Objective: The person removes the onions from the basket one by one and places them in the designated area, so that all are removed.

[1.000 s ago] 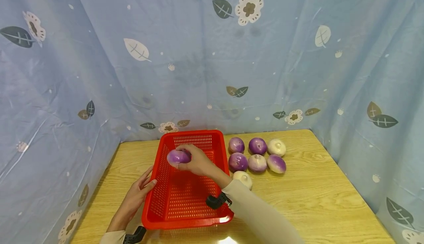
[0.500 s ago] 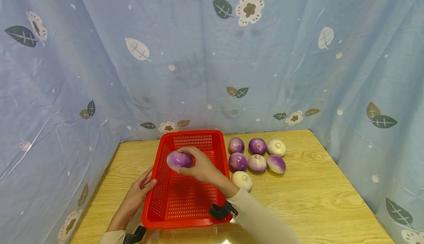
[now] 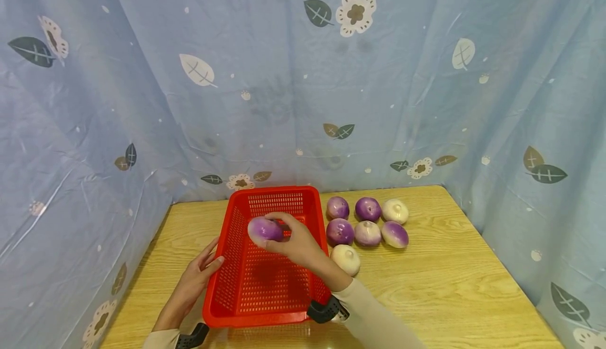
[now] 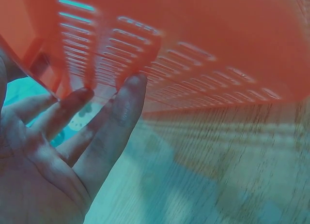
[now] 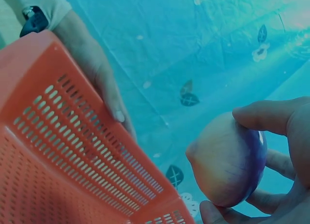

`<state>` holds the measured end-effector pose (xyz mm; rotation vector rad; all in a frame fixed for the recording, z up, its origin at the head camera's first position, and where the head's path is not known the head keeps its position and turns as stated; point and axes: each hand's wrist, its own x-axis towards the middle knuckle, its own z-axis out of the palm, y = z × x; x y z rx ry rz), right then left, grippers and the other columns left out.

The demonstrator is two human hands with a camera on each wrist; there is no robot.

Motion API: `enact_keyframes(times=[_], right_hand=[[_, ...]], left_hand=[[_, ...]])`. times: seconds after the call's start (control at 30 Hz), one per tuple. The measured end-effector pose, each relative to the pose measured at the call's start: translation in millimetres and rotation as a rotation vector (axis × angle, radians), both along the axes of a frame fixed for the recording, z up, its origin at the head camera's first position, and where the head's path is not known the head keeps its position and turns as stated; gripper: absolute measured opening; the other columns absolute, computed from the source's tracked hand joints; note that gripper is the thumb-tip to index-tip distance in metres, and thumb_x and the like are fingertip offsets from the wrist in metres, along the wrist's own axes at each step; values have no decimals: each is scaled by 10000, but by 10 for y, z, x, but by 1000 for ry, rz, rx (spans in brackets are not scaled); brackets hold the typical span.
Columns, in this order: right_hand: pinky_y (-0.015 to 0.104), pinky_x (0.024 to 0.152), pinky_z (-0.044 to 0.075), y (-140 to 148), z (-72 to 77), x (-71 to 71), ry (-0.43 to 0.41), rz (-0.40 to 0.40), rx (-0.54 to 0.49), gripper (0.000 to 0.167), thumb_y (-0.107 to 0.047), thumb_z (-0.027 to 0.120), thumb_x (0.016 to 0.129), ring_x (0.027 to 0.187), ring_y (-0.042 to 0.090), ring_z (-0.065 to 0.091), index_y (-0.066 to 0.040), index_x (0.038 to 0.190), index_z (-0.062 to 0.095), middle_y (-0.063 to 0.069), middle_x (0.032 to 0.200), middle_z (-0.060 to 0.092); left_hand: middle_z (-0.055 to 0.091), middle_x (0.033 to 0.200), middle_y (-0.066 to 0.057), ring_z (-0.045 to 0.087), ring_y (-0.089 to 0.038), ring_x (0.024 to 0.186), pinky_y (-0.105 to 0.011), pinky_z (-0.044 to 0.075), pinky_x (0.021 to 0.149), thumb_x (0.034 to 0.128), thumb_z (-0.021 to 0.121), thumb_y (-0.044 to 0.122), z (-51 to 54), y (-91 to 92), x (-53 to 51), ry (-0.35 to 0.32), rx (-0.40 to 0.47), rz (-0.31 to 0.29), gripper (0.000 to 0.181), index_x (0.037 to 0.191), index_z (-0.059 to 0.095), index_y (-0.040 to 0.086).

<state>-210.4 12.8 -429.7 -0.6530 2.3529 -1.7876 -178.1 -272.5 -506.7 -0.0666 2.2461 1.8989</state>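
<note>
In the head view my right hand point(image 3: 297, 241) holds a glossy purple-and-white turnip point(image 3: 263, 230) above the red plastic basket point(image 3: 270, 318). Up close in the right wrist view, thumb and fingertips grip the turnip point(image 5: 224, 161) by its purple side, its pale pointed end facing the basket wall point(image 5: 97, 141). My left hand point(image 3: 196, 275) rests at the basket's left side, thumb by the rim. Its fairly straight fingers point(image 4: 127, 105) touch the slotted outer wall point(image 4: 184, 59) in the left wrist view.
Right of the basket, several purple and white turnips point(image 3: 367, 233) sit in loose rows on the wooden table point(image 3: 440, 270). One pale turnip point(image 3: 346, 259) lies close to the basket's right rim. A patterned blue curtain point(image 3: 284, 101) encloses the back and sides.
My right hand, still gripping the turnip, has shifted right and slightly nearer over the basket. The left hand, the basket and the turnips on the table have stayed put.
</note>
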Motion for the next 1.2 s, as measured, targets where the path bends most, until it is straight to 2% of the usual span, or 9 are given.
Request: enact_keyframes(times=[0.53,0.87,1.03,1.2], right_hand=[[418,893,567,364,-41,50,-55,-55,-3,472,-313,750,861,1181,304,607,-292,1295,567,22,1362,570],[397,898,567,602,-127,96,-102,-91,-48,487,-293,766,857,1166,316,620,-273,1303,572,34,1395,547],[412,901,567,721,-185,110,-83,-132,-6,485,-310,762,856,1130,316,628,-275,1302,575,46,1387,557],[461,967,533,816,-227,137,-54,-148,31,471,-304,744,870,1160,331,615,-236,1306,579,73,1380,570]], left_hand=[[345,1559,-202,569,-350,1249,-388,590,853,1005,560,322,16,2,5,4,-14,-4,660,1572,222,307],[359,1551,-195,577,-336,1237,-379,589,852,1009,556,312,12,3,-6,4,-15,0,654,1572,224,306],[374,1544,-196,601,-312,1208,-380,593,847,1007,559,308,10,0,-5,0,-6,2,662,1575,220,293],[366,1550,-193,604,-319,1205,-399,593,847,1006,562,306,6,4,1,-16,10,4,662,1573,222,297]])
